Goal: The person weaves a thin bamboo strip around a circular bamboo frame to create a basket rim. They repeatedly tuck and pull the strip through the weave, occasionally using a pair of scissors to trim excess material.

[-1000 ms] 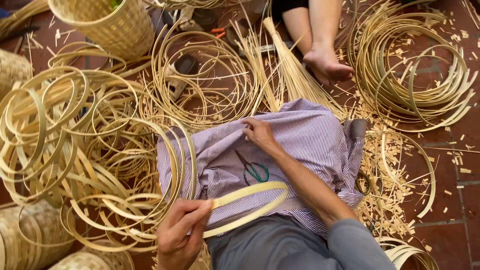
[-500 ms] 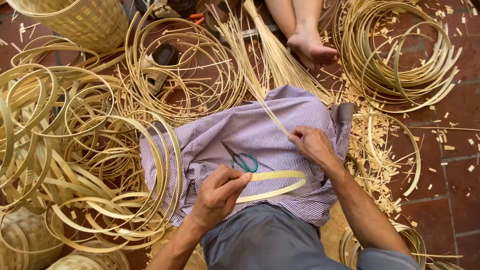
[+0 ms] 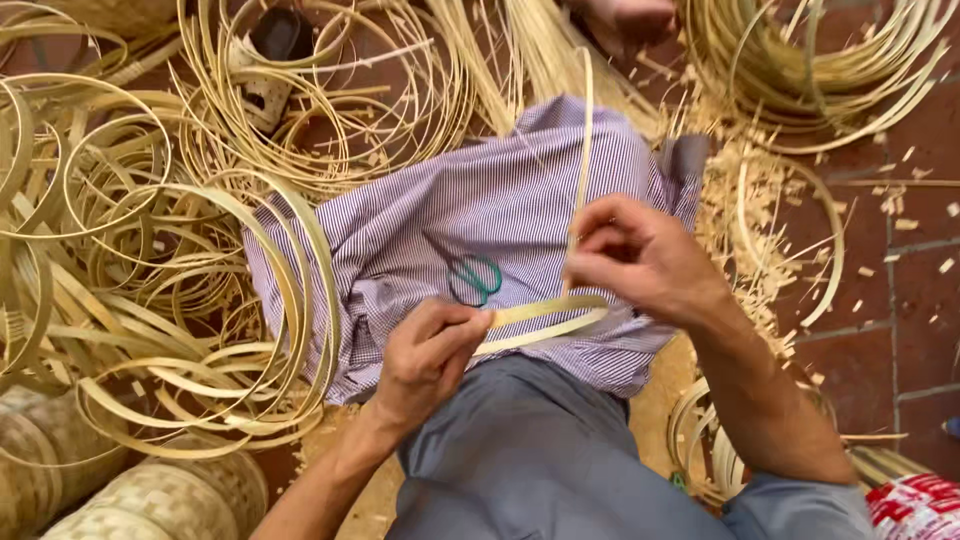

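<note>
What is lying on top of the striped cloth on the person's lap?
On the striped cloth lie scissors with teal handles. The left hand and right hand hold a bamboo strip loop above it. The hands hide some cloth.

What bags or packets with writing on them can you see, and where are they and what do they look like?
Printed sack or packet: bottom right corner, on the floor beside the person's right arm; only a corner shows, crinkly, red and white.
No other packages, labels, signs or screens show; the rest is bamboo strips, hoops and baskets.
</note>
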